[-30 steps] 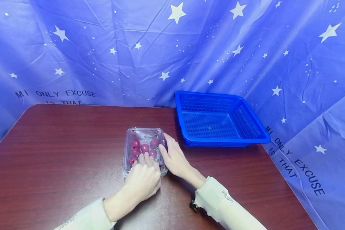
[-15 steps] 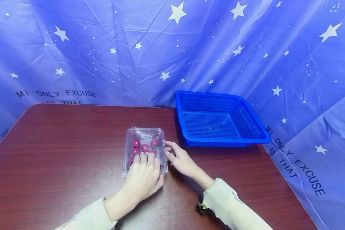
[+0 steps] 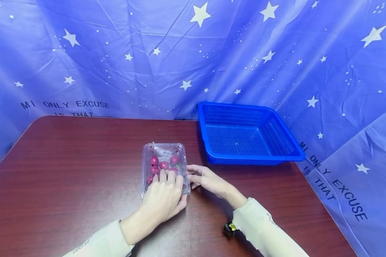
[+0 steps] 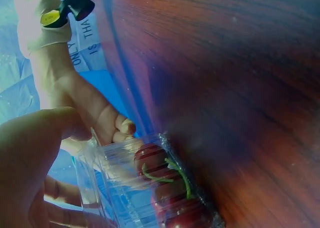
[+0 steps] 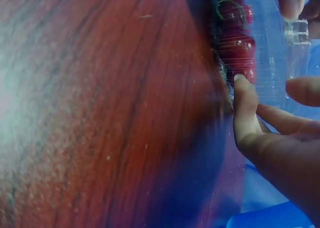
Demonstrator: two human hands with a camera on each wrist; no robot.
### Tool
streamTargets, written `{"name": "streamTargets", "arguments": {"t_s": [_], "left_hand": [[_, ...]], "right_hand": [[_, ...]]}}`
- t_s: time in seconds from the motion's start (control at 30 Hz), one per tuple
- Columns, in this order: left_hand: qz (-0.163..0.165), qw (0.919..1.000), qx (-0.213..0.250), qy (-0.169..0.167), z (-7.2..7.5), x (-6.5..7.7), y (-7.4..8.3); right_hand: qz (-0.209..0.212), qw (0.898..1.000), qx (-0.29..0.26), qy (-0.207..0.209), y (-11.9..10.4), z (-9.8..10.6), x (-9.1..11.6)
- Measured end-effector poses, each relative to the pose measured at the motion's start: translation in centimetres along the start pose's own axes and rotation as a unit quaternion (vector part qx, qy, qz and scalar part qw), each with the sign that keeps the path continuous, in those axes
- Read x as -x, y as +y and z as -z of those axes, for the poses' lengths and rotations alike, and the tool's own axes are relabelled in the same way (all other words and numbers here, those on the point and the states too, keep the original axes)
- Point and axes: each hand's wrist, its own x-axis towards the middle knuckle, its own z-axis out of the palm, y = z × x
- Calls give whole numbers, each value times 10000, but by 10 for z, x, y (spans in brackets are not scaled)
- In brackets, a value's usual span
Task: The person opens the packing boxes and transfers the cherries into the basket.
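Nearest the person, the left hand (image 3: 161,200) reaches in from a pale sleeve (image 3: 98,244), fingers bent over the near part of the lid (image 3: 165,149) and thumb at the near edge beside a clear tab (image 5: 298,31), so it seems to grip that end of the clear box (image 3: 143,171). The box sits flat on the table (image 3: 83,160), red cherries (image 3: 163,165) showing inside, some hidden under the fingers. At its right side the right hand (image 3: 210,181) has loosely bent fingers, tips against the wall and thumb near the rim — a light touch rather than a closed hold, as far as can be told. The work looks to be at the lid's edge: better to brace the base low with one hand and ease the edge up with the other, going slowly, since thin plastic may give suddenly and jolt the fruit. Pressing hard on top would probably work against the lift. Farther off to the right, the blue basket (image 3: 255,157) stands upright, apart from both hands — and behind the table hangs a starry blue curtain (image 3: 115,71)
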Motion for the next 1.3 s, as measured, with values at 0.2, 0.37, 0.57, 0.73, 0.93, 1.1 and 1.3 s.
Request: {"name": "streamTargets", "arguments": {"t_s": [0.2, 0.37, 0.57, 0.73, 0.93, 1.1, 1.3], "left_hand": [[91, 9998, 163, 116, -3, 1, -1], [-22, 9997, 67, 234, -6, 1, -2], [-186, 9996, 54, 187, -6, 2, -4], [-238, 9996, 88, 107, -6, 1, -4], [-230, 9996, 20, 148, -8, 0, -4], [-219, 9997, 18, 142, -7, 1, -3], [-335, 9992, -113, 159, -7, 0, -4]], "right_hand": [[17, 9955, -838, -447, 2, 3, 0], [-192, 9880, -1504, -288, 1, 5, -1], [-493, 9777, -1990, -449, 1, 9, -1], [-646, 9747, -2078, -507, 1, 12, -1], [-630, 9663, -2416, -625, 3, 13, -2], [-563, 9564, -2768, -743, 7, 12, -1], [-483, 9536, -2813, -955, 9, 12, -2]]}}
